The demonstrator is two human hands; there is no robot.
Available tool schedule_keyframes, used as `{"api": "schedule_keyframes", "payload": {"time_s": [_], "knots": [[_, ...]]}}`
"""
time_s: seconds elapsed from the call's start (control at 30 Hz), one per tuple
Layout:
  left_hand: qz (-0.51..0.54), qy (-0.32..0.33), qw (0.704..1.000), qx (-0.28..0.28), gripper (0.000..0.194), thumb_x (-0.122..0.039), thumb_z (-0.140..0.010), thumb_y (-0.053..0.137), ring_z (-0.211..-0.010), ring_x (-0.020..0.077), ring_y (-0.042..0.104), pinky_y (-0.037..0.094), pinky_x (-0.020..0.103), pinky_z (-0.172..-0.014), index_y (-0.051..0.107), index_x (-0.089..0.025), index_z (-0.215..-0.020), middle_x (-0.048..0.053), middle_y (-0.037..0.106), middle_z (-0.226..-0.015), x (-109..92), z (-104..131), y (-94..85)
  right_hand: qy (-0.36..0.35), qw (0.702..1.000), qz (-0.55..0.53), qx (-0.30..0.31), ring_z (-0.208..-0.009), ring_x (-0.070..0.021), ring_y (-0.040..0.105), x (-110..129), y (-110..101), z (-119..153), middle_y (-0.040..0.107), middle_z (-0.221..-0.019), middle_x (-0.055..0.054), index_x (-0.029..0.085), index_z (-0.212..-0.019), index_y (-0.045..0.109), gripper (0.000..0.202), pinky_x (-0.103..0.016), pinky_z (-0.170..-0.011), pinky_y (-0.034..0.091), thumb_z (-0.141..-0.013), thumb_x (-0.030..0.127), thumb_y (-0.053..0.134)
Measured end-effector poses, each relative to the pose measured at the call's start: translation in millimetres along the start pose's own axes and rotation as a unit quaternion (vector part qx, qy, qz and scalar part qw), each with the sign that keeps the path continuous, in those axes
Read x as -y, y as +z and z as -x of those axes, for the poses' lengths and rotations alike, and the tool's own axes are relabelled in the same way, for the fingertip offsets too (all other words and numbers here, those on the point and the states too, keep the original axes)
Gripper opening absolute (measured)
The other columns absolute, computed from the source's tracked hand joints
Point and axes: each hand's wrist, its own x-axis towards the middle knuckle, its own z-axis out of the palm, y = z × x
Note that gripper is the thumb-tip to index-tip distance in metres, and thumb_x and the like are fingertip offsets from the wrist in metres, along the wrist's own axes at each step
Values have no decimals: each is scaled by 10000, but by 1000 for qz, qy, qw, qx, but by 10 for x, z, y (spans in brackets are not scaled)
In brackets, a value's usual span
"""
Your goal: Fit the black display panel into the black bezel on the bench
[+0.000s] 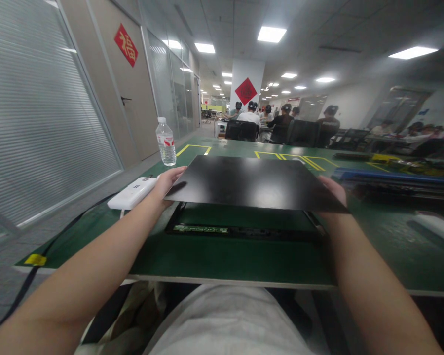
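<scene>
Between my two hands a thin, dark, glossy rectangular panel (pixel 251 182) is held up above the table, with ceiling lights mirrored in it. My left hand (pixel 168 181) grips its left edge, thumb on top and fingers partly hidden below. On the right edge, my right hand (pixel 333 191) is closed round the panel, most of its fingers out of sight. Beneath the panel a black rectangular frame (pixel 274 232) lies on the green table, apart from it. A green circuit strip (pixel 202 229) runs along the frame's near side.
A white power bank (pixel 132 193) and a water bottle (pixel 166 143) stand at the left of the green table (pixel 229 261). A black cable (pixel 74 219) runs off the left edge. Stacked dark and blue parts (pixel 395 180) lie at the right. Several people sit farther back.
</scene>
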Motion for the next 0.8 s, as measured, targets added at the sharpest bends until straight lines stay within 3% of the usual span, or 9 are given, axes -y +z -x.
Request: {"api": "schedule_keyframes", "payload": {"time_s": [0.1,0.2,0.37,0.47,0.6,0.73,0.8], "knots": [[-11,-7,1000,2,284,-243,-648,709,-735,239,744,566,283,-582,741,-174,-921,47,777,-778,11,-6,1,76,988,-132,29,-873,-267,699,-6,21,8,696,-734,-98,195,-789,671,211,-364,-792,567,-855,326,519],[-43,5,999,6,311,-274,-643,708,-753,243,738,566,295,-609,745,-192,-940,31,767,-782,19,12,15,100,976,-195,20,-871,-269,701,-31,1,-36,695,-732,-103,183,-776,660,146,-376,-822,561,-797,272,547],[-125,38,991,20,398,-413,-688,732,-903,273,727,569,321,-720,756,-203,-1025,60,784,-891,96,-35,-5,2,970,-238,-56,-970,-276,694,-155,-168,-171,711,-782,-85,192,-711,638,52,-384,-909,554,-687,209,595],[-200,76,977,-18,422,-423,-722,720,-1019,275,708,550,332,-837,739,-176,-1062,68,785,-965,169,-141,-79,-11,957,-285,-57,-995,-272,691,-185,-235,-203,713,-795,-77,193,-720,658,89,-393,-927,555,-688,192,575],[-376,121,918,-45,315,-313,-697,737,-1126,318,685,503,386,-998,743,-190,-987,115,774,-1123,229,-228,-189,-28,924,-377,-59,-960,-247,681,-106,-176,-164,703,-854,-92,186,-749,637,131,-377,-937,547,-698,204,518],[-498,136,856,-11,432,-183,-622,764,-1220,356,650,457,416,-1082,738,-222,-1051,128,747,-1236,235,-200,-243,-34,898,-421,-124,-933,-220,665,3,-84,-107,670,-872,-71,214,-770,548,168,-347,-915,555,-612,204,492],[-546,136,827,5,481,-167,-619,760,-1245,362,639,453,415,-1089,734,-232,-1095,129,737,-1265,237,-187,-259,-37,904,-392,-168,-941,-209,655,27,-73,-97,644,-890,-59,236,-771,477,180,-320,-899,560,-591,227,478]]}}
